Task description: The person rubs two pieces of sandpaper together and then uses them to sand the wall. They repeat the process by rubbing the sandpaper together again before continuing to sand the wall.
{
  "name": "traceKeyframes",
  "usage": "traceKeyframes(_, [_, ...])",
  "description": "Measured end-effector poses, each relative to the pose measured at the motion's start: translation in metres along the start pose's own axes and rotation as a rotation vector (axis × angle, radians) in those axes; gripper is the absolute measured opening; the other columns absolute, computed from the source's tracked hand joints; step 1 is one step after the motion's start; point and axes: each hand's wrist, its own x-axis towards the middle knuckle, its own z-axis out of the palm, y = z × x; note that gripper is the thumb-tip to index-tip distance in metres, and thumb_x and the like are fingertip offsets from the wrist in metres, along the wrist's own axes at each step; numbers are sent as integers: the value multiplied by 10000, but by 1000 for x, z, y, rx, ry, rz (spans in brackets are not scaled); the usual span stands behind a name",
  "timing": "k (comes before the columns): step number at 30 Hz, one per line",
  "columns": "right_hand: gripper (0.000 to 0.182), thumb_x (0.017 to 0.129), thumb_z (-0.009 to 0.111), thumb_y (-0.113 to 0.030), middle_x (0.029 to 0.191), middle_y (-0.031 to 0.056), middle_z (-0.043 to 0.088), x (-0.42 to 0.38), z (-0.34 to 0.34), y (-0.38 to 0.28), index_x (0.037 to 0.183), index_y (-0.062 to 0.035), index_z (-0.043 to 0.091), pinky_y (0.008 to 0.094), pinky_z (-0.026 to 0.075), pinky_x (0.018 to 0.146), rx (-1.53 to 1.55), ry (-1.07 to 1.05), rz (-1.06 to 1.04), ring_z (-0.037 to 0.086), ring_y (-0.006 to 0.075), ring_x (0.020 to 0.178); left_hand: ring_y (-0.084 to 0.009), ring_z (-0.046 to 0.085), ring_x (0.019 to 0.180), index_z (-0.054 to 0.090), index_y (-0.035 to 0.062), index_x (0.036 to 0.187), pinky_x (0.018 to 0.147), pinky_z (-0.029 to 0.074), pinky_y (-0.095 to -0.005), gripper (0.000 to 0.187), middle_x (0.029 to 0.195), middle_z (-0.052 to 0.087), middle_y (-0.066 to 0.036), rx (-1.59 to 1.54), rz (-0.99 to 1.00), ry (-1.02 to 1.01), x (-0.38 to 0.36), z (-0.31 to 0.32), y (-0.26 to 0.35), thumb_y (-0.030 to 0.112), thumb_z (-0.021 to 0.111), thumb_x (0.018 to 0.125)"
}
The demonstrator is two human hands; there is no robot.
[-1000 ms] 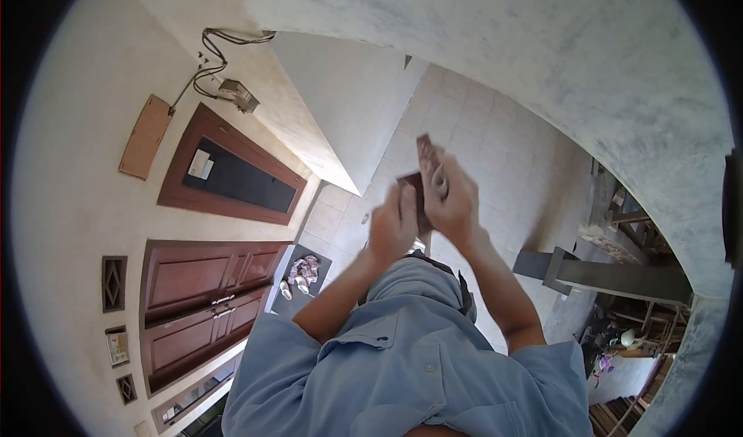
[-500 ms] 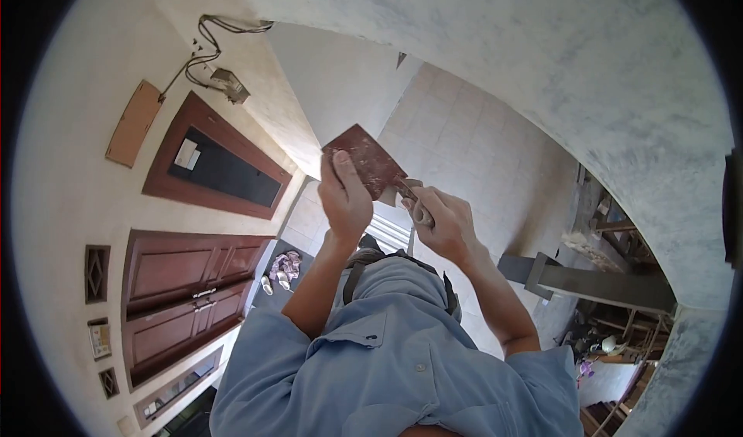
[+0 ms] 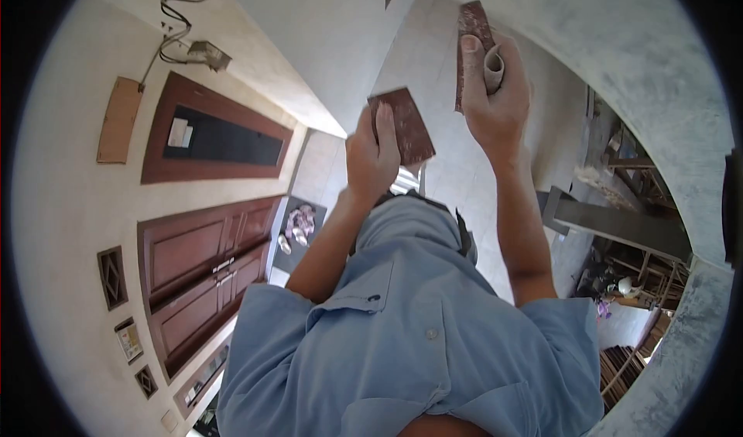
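In my left hand (image 3: 374, 152) is a reddish-brown, flat rectangular putty scraper (image 3: 414, 131) smeared with whitish material, my thumb lying along its face. Higher up and to the right, my right hand (image 3: 499, 96) grips a second reddish-brown putty scraper (image 3: 471, 20), seen nearly edge-on. A greyish rolled grip (image 3: 494, 69) shows between its thumb and fingers. That second blade is close to the mottled grey-white wall (image 3: 573, 11); whether it touches cannot be told. The fingers of my left hand are partly hidden behind its scraper.
Brown double doors (image 3: 205, 274) and a framed window (image 3: 220, 143) are on the left wall, with loose cables (image 3: 176, 23) above. Shoes and cloth (image 3: 298, 226) lie on a dark mat. A grey beam (image 3: 619, 224) and stacked wood (image 3: 638, 263) stand at the right.
My right hand has moved up and right with its scraper, away from the left one, where the two were together. My left hand has shifted slightly up and right, its scraper turned.
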Motion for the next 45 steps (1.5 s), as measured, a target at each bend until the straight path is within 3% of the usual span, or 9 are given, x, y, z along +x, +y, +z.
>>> traceKeyframes(5, [191,882,650,-133,710,133,571,-66,31,20,1045,-45,604,339,469,563,25,-234,-121,544,215,565,-397,646,715,563,-11,960,587,470,-400,278,766,633,-226,-48,71,52,10,1,-3,231,432,1002])
traceKeyframes(9, [158,824,665,-67,769,79,632,-81,15,21,971,-48,611,326,476,543,7,-378,-62,589,224,584,-160,548,594,563,-2,955,565,449,-312,329,701,600,-87,-236,16,301,29,-13,-21,279,405,1023])
traceKeyframes(13, [160,827,659,-71,811,89,651,-72,2,8,980,-54,615,328,478,551,51,-374,-6,599,226,601,-150,548,613,562,-3,977,587,454,-315,335,701,599,-85,-147,-56,233,19,-16,-16,281,391,1026])
traceKeyframes(17, [116,858,642,-93,793,84,661,-59,21,34,968,-65,619,303,471,542,-42,-294,-73,598,214,592,-489,598,831,574,-13,1001,664,479,-414,329,820,613,-297,-1,0,-19,-15,2,-6,288,441,994])
traceKeyframes(19, [90,859,625,-81,805,77,675,-40,17,31,947,-66,613,303,500,566,-163,-267,55,626,225,619,-417,642,771,575,-15,1003,653,480,-395,329,805,632,-260,35,-22,47,-16,7,-10,284,439,998])
traceKeyframes(23, [153,828,623,-41,799,93,655,-77,27,28,980,-62,615,347,488,558,8,-365,-236,626,236,613,-182,576,700,596,-30,998,659,474,-329,382,801,636,-113,-118,-49,235,17,-14,-12,297,400,1020])
traceKeyframes(31, [125,862,670,-111,643,90,542,-52,30,37,887,-41,568,307,420,498,2,-255,-19,503,204,518,-387,654,707,564,-8,959,624,477,-422,298,745,622,-252,-51,-68,-138,-14,-1,-10,262,444,997])
traceKeyframes(36, [178,854,679,-109,669,94,564,-66,21,33,1003,-40,610,305,430,506,29,-292,-33,517,208,531,-179,614,628,573,-14,990,593,475,-323,353,728,638,-124,-127,-91,192,9,-13,-25,305,423,1012])
traceKeyframes(45, [218,901,653,-146,611,41,490,-67,35,51,1068,-11,616,250,372,506,57,-260,78,397,92,530,-262,639,609,555,-14,962,558,467,-349,298,685,611,-188,71,36,-96,-9,-5,-26,260,444,1001])
